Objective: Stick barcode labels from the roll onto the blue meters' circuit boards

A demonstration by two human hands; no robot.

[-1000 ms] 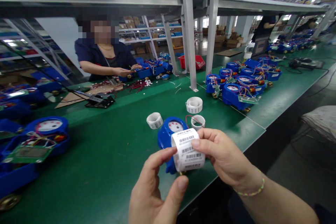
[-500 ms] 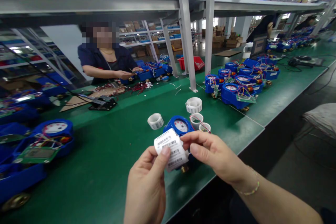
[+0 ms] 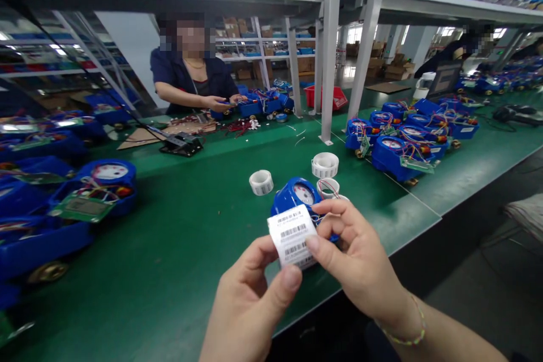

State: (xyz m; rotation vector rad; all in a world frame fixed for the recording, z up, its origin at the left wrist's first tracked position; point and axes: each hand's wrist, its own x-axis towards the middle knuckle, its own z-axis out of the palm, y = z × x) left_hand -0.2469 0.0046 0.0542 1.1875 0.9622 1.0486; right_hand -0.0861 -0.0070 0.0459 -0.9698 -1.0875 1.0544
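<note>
A roll of white barcode labels (image 3: 292,232) is held up over the green bench, its printed side facing me. My left hand (image 3: 252,294) grips it from below and the left, thumb at the lower edge. My right hand (image 3: 356,260) pinches its right edge with the thumb on the printed face; the fingertips behind are partly hidden. Just beyond the labels sits a blue water meter (image 3: 285,195) with a round dial and thin wires, its lower part covered by the labels and hands. Other label rolls stand around it: one (image 3: 261,182) to the left, another (image 3: 324,165) behind.
Wired blue meters (image 3: 394,153) crowd the right side, and more meters (image 3: 95,203) line the left. A black stand (image 3: 181,144) is on the bench (image 3: 190,237). Shelf posts (image 3: 331,56) rise at the back. Across the bench, a co-worker (image 3: 193,82) handles parts near a red bin (image 3: 333,98).
The camera view has shifted, so the bench scene sits further right and slightly higher. My right thumb has come onto the label face, and my left thumb has slid to its lower edge.
</note>
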